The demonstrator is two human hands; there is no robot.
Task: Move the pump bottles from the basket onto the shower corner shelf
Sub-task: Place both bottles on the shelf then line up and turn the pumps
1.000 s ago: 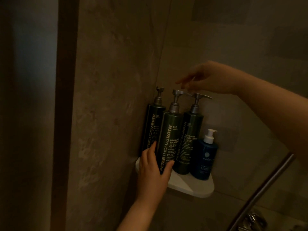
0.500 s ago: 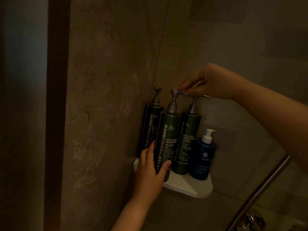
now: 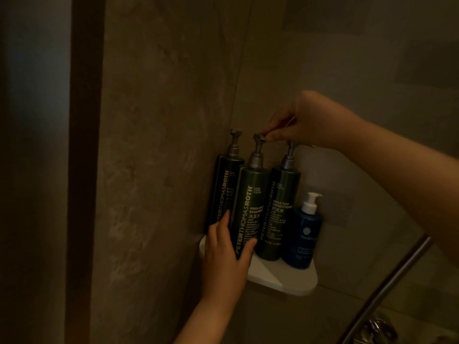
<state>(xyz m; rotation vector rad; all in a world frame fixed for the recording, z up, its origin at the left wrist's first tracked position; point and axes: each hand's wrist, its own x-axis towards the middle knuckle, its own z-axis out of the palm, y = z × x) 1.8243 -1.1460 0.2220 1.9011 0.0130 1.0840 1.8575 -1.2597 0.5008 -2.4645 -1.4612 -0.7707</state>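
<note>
Three tall dark green pump bottles stand upright on the white corner shelf (image 3: pixel 285 279): a body cleanser bottle (image 3: pixel 226 180) at the back left, a shampoo bottle (image 3: pixel 250 202) in front, a conditioner bottle (image 3: pixel 280 207) to its right. A shorter blue bottle (image 3: pixel 304 234) with a white pump stands at the far right. My left hand (image 3: pixel 223 254) wraps the shampoo bottle's lower body. My right hand (image 3: pixel 305 120) pinches that bottle's silver pump head from above. The basket is not in view.
Stone-look tiled walls (image 3: pixel 161 145) meet in the corner behind the shelf. A dark door frame (image 3: pixel 84 170) runs down the left. A metal rail (image 3: pixel 387 289) slants across the lower right, with a chrome fitting (image 3: pixel 377 331) below it.
My right hand came down from above the pumps and closed its fingertips on the shampoo bottle's pump head, whose nozzle has turned. My left hand has kept its hold on the bottle.
</note>
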